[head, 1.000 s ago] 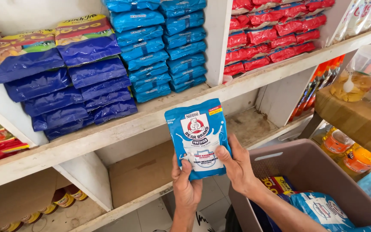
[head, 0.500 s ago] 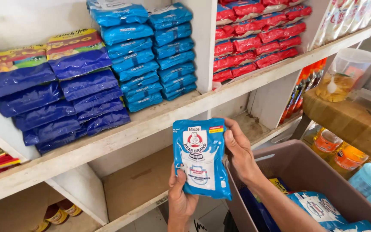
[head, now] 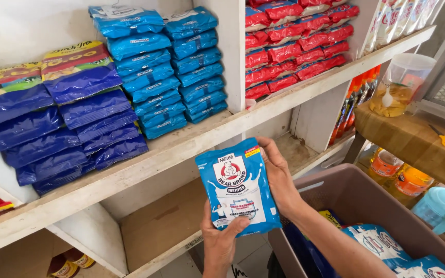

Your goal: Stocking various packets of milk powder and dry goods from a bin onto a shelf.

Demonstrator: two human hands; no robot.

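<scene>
- Blue pouch: flat, glossy, white panel with a bear emblem on its front; held upright in front of the wooden shelf edge.
- My left hand: fingers clasp the pouch's bottom edge.
- My right hand: fingers wrap its right side.
- Brown bin: below right, holding matching pouches.

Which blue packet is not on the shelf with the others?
The light-blue pouch, held upright by the left hand and right hand; the others lie stacked.
</scene>
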